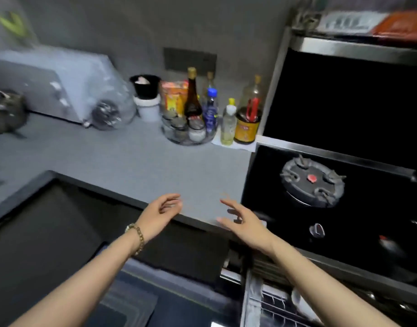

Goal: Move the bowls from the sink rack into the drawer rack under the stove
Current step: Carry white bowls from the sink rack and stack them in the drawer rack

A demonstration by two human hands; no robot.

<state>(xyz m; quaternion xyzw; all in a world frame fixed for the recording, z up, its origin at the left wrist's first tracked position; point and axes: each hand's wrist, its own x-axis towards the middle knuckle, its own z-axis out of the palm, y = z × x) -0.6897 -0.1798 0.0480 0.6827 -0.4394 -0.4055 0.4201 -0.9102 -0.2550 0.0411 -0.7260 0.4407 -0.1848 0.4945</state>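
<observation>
A: How many views are there?
B: Just 1, a wide-angle camera worn on the person's head.
A: Which way does it look?
B: Forward and down. The left hand (161, 214) and right hand (244, 224) reach in from the bottom edge and sit low in the middle, close to the lens.
A: And beyond them?
B: It faces the grey desk (108, 156) and the wall (108, 31) behind it, from above. The stove (367, 220) fills the right side, and the drawer rack (273, 308) lies at the bottom edge, nearest the camera.
A: Is the view level?
B: No, the desk's front edge runs slanted, and the far left is blurred.
</observation>
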